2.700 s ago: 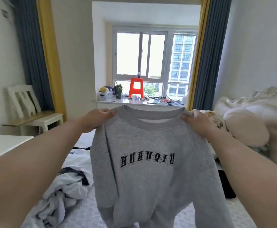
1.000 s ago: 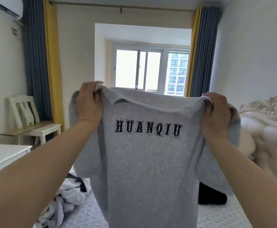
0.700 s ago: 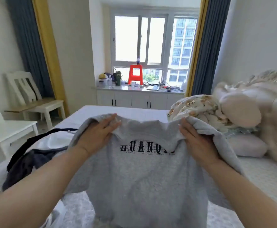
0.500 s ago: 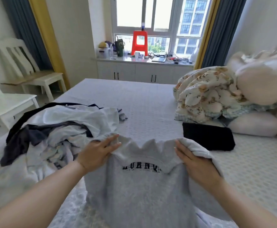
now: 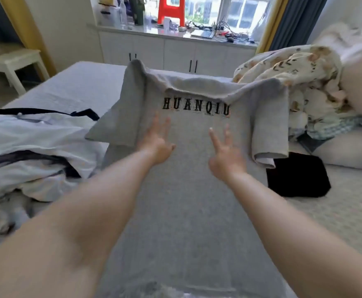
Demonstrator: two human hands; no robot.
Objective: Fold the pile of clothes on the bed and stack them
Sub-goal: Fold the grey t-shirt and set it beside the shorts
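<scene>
The pile of clothes (image 5: 31,147) lies on the bed (image 5: 77,87) at the left, and beside it the grey sweatshirt (image 5: 186,190) lies lengthwise, its collar pointing away toward the window, under the left hand (image 5: 157,145) and the right hand (image 5: 226,157), both with fingers spread and holding nothing.

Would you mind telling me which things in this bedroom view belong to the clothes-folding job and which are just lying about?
Part of the job:
grey sweatshirt, spread out under both open hands: left hand, right hand
unfolded clothes pile
folded black garment
bed

Just lying about:
floral quilt
red stool
white chair
</scene>
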